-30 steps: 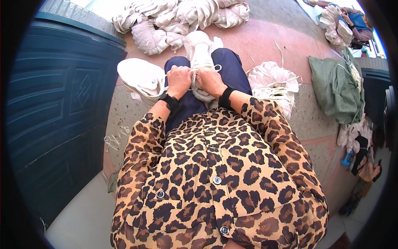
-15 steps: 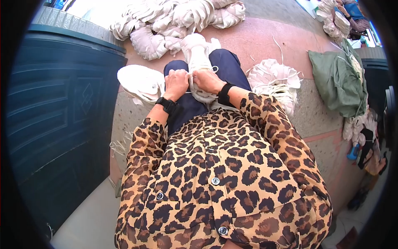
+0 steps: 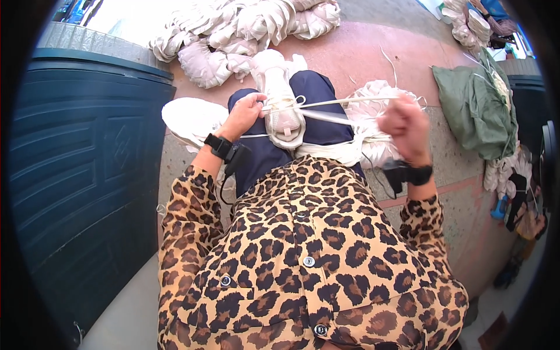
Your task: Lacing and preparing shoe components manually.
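Note:
A white and pale pink lace-up shoe point(image 3: 284, 123) lies between my thighs, toe end pointing away from me. My left hand point(image 3: 248, 111) is closed in a pinch at the shoe's left side, on a lace end by its eyelets. Off to the right, my right hand point(image 3: 408, 125) is closed and blurred by motion. From it, a white shoelace point(image 3: 344, 104) runs taut back to the shoe's eyelets. A second, blurred strand runs just below it. A bundle of white laces point(image 3: 329, 153) lies across my right thigh.
A pale shoe point(image 3: 192, 119) is at my left knee. Beyond my knees spreads a heap of bundled white uppers point(image 3: 245, 26). More pale pieces point(image 3: 373, 93) lie to the right, with a green sack point(image 3: 472, 111) farther out. A dark blue panelled door point(image 3: 87, 151) stands left.
My right hand has moved from the shoe out to the right, drawing the lace with it. My left hand has shifted slightly up and left, opening a gap between the hands.

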The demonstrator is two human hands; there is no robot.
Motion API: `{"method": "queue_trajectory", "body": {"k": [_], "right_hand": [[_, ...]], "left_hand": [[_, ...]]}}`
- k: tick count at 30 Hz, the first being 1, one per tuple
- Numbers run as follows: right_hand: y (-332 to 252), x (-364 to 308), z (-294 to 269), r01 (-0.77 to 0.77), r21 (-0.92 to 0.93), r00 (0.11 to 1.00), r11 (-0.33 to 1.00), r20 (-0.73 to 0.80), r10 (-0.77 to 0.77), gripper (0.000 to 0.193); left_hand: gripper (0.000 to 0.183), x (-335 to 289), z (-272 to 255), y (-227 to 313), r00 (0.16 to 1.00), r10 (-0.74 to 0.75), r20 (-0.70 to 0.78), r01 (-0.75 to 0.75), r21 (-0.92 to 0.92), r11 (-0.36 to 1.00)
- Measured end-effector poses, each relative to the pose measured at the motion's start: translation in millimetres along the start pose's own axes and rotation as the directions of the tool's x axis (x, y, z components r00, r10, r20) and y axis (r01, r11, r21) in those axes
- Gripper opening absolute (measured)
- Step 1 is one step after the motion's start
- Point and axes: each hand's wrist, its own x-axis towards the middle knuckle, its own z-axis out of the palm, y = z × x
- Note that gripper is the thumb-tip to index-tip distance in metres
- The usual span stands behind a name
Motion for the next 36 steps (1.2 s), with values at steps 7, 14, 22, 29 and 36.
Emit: {"method": "queue_trajectory", "body": {"k": [7, 14, 22, 29, 36], "right_hand": [[3, -16, 5, 0.102, 0.351, 0.979, 0.931, 0.131, -0.157, 0.013], [7, -15, 44, -0.167, -0.035, 0.942, 0.985, 0.290, 0.170, 0.017], [7, -6, 48, -0.116, 0.344, 0.937, 0.932, 0.349, -0.012, 0.016], [-20, 14, 98, -0.192, 0.378, 0.934, 0.906, 0.352, 0.051, 0.017], [-47, 13, 102, -0.196, 0.402, 0.940, 0.895, 0.338, 0.054, 0.019]], "left_hand": [[0.024, 41, 15, 31, 0.885, 0.459, 0.076, -0.407, 0.607, 0.682], [0.030, 67, 51, 58, 0.913, 0.043, 0.407, -0.355, 0.735, 0.578], [0.029, 80, 44, 60, 0.862, -0.094, 0.499, -0.261, 0.594, 0.761], [0.025, 121, 58, 12, 0.814, 0.094, 0.574, -0.381, 0.405, 0.831], [0.046, 96, 28, 38, 0.941, -0.002, 0.338, -0.069, 0.196, 0.978]]}}
